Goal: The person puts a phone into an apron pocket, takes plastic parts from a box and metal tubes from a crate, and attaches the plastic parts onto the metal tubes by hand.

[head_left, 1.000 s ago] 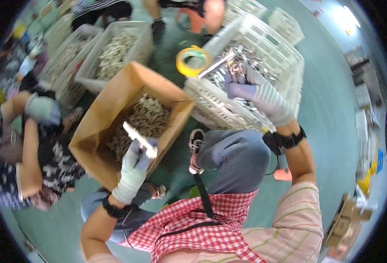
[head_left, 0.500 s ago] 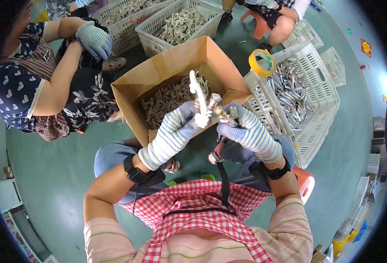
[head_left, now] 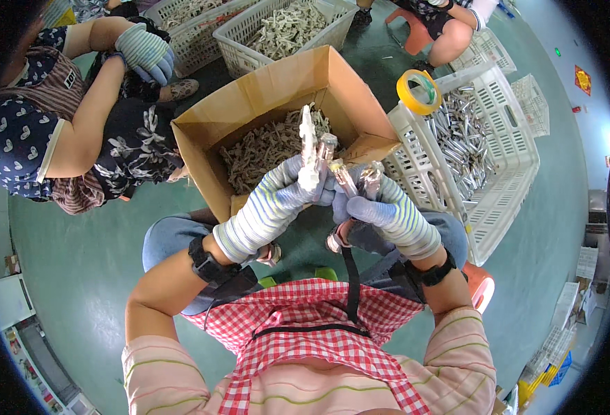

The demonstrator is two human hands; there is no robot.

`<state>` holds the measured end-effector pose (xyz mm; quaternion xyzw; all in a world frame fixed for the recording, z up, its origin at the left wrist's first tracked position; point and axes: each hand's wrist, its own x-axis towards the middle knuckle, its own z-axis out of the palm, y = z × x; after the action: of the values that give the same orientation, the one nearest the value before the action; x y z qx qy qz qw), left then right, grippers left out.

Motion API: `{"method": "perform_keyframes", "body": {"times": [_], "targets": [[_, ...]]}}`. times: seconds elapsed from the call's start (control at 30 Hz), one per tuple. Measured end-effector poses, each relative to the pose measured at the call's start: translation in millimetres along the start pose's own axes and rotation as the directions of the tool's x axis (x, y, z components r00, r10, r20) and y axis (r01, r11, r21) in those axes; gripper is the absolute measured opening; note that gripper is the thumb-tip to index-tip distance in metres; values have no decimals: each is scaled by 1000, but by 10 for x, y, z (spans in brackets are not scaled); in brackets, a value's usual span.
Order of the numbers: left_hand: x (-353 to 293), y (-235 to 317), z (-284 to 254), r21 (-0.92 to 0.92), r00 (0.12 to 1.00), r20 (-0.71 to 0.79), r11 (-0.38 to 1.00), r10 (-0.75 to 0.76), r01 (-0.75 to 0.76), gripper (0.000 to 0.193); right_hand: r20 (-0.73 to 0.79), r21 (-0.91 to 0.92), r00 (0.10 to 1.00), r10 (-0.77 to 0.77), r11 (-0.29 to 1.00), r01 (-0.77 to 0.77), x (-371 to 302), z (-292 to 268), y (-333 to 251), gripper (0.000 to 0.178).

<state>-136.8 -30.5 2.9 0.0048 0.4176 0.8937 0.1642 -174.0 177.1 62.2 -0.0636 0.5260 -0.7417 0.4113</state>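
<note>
My left hand [head_left: 270, 197], in a striped knit glove, is closed on a white plastic part [head_left: 308, 152] that stands nearly upright. A short shiny metal tube [head_left: 327, 145] rises beside that part at the left fingertips. My right hand [head_left: 396, 214], gloved alike, is closed around shiny metal tubes [head_left: 371, 178], one with a yellowish end. The fingers of both hands meet or nearly meet, and their grip hides the lower ends of the pieces. Just beyond the hands stands an open cardboard box [head_left: 250, 97] with many greyish-white parts [head_left: 263, 155] in it.
A white crate [head_left: 516, 166] of metal tubes [head_left: 460, 138] stands to the right, a yellow tape roll [head_left: 404, 95] at its corner. Farther off is another crate [head_left: 239, 59] of pale parts. A gloved co-worker [head_left: 77, 138] sits at left, another person [head_left: 450, 34] at far right.
The white part has turned more upright in my left hand. The metal tubes in my right hand have tilted up, and the fingers of both hands have drawn closer together.
</note>
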Motion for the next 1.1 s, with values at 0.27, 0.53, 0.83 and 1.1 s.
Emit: {"method": "perform_keyframes", "body": {"times": [0.27,0.53,0.83,1.1], "targets": [[-40,220,209,-229,975,171,957,-143,180,42,126,153,992,19,987,-38,34,-57,131,40],[-75,13,-3,-437,938,311,853,-156,287,45,193,239,981,-19,971,-28,24,26,118,42],[-56,122,102,-363,986,149,924,-74,124,42,25,270,972,-232,938,217,72,-54,165,36],[18,-19,41,-30,982,-52,983,181,-182,39,-52,-146,921,-385,916,375,126,-65,256,26]]}}
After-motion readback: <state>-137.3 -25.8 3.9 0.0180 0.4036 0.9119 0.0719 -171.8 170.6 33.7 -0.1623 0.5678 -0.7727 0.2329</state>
